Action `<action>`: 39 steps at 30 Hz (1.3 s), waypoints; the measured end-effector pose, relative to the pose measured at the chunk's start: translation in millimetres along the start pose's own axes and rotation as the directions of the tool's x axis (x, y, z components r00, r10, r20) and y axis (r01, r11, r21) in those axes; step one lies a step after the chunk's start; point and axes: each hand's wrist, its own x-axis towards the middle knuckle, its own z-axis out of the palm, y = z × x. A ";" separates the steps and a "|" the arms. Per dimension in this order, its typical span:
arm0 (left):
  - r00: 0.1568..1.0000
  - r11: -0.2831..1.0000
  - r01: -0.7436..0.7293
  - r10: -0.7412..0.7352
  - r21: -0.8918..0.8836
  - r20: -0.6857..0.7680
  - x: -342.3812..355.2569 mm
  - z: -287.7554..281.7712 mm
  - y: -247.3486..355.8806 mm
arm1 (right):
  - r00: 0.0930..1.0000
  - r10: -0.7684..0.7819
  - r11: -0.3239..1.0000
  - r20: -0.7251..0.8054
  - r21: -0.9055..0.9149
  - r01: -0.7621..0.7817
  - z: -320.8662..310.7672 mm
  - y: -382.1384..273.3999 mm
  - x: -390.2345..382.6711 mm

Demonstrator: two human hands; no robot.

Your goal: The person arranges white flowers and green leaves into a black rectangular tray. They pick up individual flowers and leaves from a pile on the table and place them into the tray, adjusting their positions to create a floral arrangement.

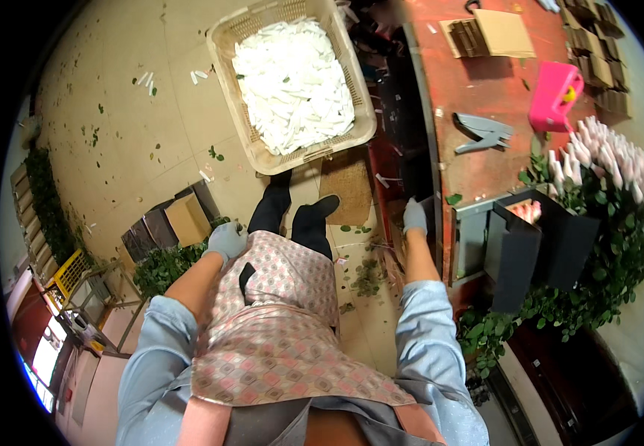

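Note:
My left hand (227, 241), in a pale grey glove, is curled closed beside my patterned apron (277, 349). Next to it are leafy green stems (164, 269) and black and brown card sleeves (167, 227); whatever its fingers hold is hidden. My right hand (415, 215), gloved alike, reaches down by the near side of the red worktable (478, 167). A dark panel or sheet lies against it, and its fingers are mostly hidden. To its right, a black card box (516, 256) with pink blooms inside stands in a metal frame (478, 202).
Ahead, a beige plastic basket (254, 157) holds many small white strips. A grey stapler (483, 132), a pink tape dispenser (554, 97) and folded cardboard (506, 33) lie on the worktable. Pale pink roses (615, 160) stand at right. Leaf scraps (366, 279) litter the floor.

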 end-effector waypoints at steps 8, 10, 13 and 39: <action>0.983 0.982 -0.161 0.151 -0.100 -0.107 17.6 -23.6 -25.3 | 0.975 0.076 0.981 -0.211 0.192 -0.035 6.6 -11.8 46.9; 0.991 0.992 -0.119 0.116 -0.038 -0.066 15.1 -29.5 -34.4 | 0.938 0.051 0.970 -0.344 0.240 0.035 6.7 -8.1 34.9; 0.974 0.977 -0.214 0.213 -0.009 -0.073 2.7 -51.7 -23.8 | 0.783 -0.071 0.970 -0.618 0.139 0.198 3.4 -19.4 -6.3; -0.091 -0.352 -0.862 0.815 -0.365 -0.572 -244.7 -364.9 276.5 | 0.192 0.168 0.363 -0.967 0.242 0.900 -165.1 -56.7 -461.0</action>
